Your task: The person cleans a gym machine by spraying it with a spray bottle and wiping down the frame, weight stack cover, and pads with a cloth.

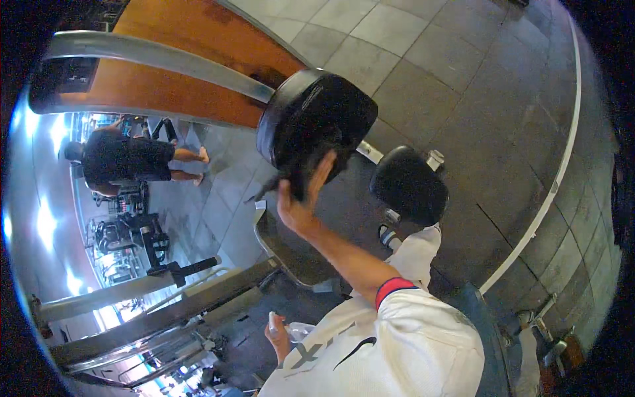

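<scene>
My right hand (305, 203) is on a dark cloth (317, 154) against a black padded cushion (342, 99) of a gym machine. Thumb and fingers lie apart on either side of the cloth; motion blur hides part of its outline. Lower down, close to my white shirt, my left hand (280, 340) holds a clear bottle with a white spray head (300, 330). A second, smaller black pad (411, 186) sits beyond the first cushion, near my sandalled foot (387, 235).
A curved grey metal tube (163, 59) runs to the cushion beside an orange panel (198, 79). A bent metal frame (265, 233) and long beams (163, 312) stand near my left side. Another person (129, 156) stands farther off among gym equipment. Tiled floor (426, 94) spreads around.
</scene>
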